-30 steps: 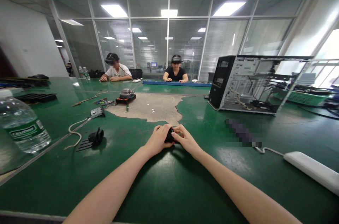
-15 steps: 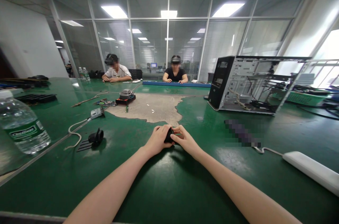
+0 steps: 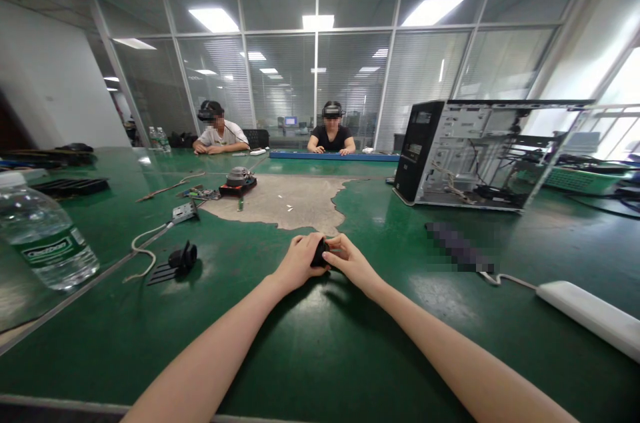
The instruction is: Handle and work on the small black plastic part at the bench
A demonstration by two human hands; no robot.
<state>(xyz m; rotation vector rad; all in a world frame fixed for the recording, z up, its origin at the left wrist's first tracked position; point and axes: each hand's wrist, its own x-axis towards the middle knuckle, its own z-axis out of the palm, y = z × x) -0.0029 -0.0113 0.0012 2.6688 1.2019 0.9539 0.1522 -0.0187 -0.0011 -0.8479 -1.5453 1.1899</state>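
Fingers (image 3: 303, 247) partly hide the black object (image 3: 319, 254); the left edge cuts the bottle (image 3: 53, 243).

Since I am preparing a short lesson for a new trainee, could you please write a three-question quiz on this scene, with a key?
1. Short answer: what colour is the small object held between the left hand and the right hand?
2. True or false: the computer case has an open side, so that its inside shows.
3. Multiple choice: which of these is nearest the left edge of the picture?
A) a green basket
B) a clear bottle
C) a blue bar

Key: 1. black; 2. true; 3. B.
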